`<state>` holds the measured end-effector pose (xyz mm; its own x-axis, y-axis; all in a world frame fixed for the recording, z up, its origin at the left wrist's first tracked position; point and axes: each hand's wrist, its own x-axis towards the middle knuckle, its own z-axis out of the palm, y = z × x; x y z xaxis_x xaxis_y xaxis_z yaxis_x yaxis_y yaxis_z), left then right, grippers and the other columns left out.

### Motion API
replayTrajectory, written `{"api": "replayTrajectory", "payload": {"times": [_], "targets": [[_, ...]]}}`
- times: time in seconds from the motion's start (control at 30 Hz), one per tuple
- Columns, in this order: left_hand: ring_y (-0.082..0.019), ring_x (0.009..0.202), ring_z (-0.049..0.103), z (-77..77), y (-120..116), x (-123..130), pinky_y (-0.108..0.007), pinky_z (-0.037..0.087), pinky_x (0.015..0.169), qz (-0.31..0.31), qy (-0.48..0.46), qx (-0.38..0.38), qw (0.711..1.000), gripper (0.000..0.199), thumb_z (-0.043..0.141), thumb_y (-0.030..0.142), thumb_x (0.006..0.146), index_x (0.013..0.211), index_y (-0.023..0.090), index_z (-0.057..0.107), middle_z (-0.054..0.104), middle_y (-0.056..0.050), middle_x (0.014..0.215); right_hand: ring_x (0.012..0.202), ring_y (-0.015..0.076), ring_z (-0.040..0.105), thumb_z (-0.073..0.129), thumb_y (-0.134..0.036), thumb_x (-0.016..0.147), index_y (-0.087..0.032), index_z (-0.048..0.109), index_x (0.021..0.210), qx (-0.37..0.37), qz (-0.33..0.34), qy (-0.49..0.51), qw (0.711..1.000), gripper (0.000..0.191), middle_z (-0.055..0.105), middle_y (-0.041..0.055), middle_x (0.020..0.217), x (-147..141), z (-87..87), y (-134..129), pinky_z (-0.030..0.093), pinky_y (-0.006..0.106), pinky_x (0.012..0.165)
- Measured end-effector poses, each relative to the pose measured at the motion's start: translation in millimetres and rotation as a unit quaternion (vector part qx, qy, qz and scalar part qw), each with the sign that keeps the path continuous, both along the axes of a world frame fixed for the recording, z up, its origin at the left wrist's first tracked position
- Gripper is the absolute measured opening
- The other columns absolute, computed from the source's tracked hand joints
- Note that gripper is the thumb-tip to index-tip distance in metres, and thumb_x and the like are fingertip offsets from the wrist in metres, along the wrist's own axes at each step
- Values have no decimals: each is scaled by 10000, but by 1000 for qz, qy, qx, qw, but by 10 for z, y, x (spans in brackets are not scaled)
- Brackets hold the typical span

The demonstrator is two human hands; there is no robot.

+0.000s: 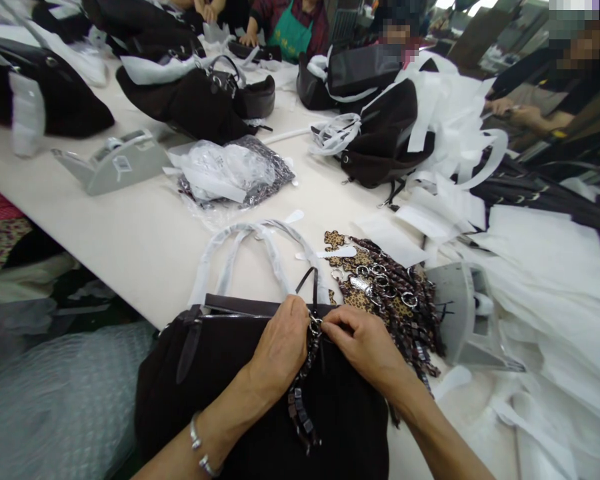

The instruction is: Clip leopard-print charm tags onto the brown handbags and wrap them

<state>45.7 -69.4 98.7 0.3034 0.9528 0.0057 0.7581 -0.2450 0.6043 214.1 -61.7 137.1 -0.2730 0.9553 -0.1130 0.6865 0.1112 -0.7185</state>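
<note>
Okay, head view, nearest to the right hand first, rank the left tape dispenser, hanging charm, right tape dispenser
1. Hanging charm: at the right hand, over the dark bag.
2. Right tape dispenser: rightward, past the charm pile.
3. Left tape dispenser: far left on the table.

Held a beaded charm [294, 400] at its metal ring [315, 325] with left hand [283, 340] and right hand [357, 340], over a dark handbag [220, 387]; saw white-wrapped handles [203, 270] rising behind; noticed near the right hand a pile of charms [397, 317], beside a grey tape dispenser [455, 307]; saw farther on the white table [155, 247] more dark bags [185, 100].
</note>
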Motion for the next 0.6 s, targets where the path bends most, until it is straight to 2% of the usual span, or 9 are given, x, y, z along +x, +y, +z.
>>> {"api": "replayTrajectory", "payload": {"times": [0.07, 0.13, 0.23, 0.3, 0.37, 0.43, 0.5, 0.6], "targets": [[-203, 846, 524, -16, -18, 23, -359, 483, 784, 6, 23, 14, 1000, 143, 342, 106, 946, 901, 190, 449, 520, -61, 919, 705, 142, 618, 614, -187, 827, -203, 686, 742, -17, -27, -17, 999, 113, 681, -5, 750, -22, -20, 27, 446, 256, 689], [-210, 859, 529, -31, -36, 42, -372, 481, 803, 6, 49, 27, 998, 145, 342, 117, 952, 928, 180, 471, 529, -69, 936, 742, 149, 636, 613, -180, 816, -209, 707, 794, -25, -31, -22, 999, 101, 704, -3, 796, -37, -45, 62, 453, 258, 719], [-221, 891, 540, -49, -52, 59, -389, 478, 822, 15, 65, 34, 997, 150, 351, 139, 960, 986, 168, 496, 552, -81, 1005, 862, 171, 658, 587, -182, 830, -221, 744, 907, -26, -3, -23, 999, 180, 733, 21, 918, -33, -79, 131, 457, 279, 823], [-229, 940, 548, -62, -52, 65, -401, 473, 843, 21, 60, 35, 997, 148, 366, 161, 964, 1005, 166, 508, 558, -88, 1083, 870, 182, 664, 587, -186, 823, -224, 762, 899, -35, 17, -28, 999, 194, 742, 30, 916, -21, -96, 185, 458, 290, 831], [-236, 985, 553, -80, -47, 66, -407, 466, 859, 27, 52, 32, 998, 135, 389, 181, 963, 995, 172, 520, 558, -88, 1146, 772, 174, 666, 604, -188, 797, -226, 772, 829, -59, 28, -31, 997, 175, 743, 21, 840, -13, -107, 237, 471, 280, 751], [-234, 1004, 559, -99, -39, 63, -403, 461, 865, 32, 42, 29, 998, 118, 415, 189, 957, 974, 180, 532, 564, -82, 1168, 558, 140, 614, 623, -212, 770, -217, 765, 761, -110, 14, -32, 993, 142, 714, 1, 700, -13, -111, 280, 453, 256, 578], [-226, 998, 569, -113, -30, 57, -394, 459, 864, 35, 29, 28, 999, 106, 436, 192, 950, 957, 187, 541, 578, -75, 1159, 379, 102, 490, 635, -244, 747, -202, 743, 720, -175, -21, -27, 984, 119, 634, -25, 555, -19, -111, 311, 366, 235, 418], [-211, 998, 582, -110, -12, 44, -380, 460, 883, 28, -7, 19, 999, 104, 452, 196, 948, 920, 200, 552, 595, -57, 1143, 310, 80, 392, 631, -260, 734, -187, 697, 690, -239, -62, -4, 969, 107, 506, -60, 456, -19, -121, 334, 272, 215, 338]]}}
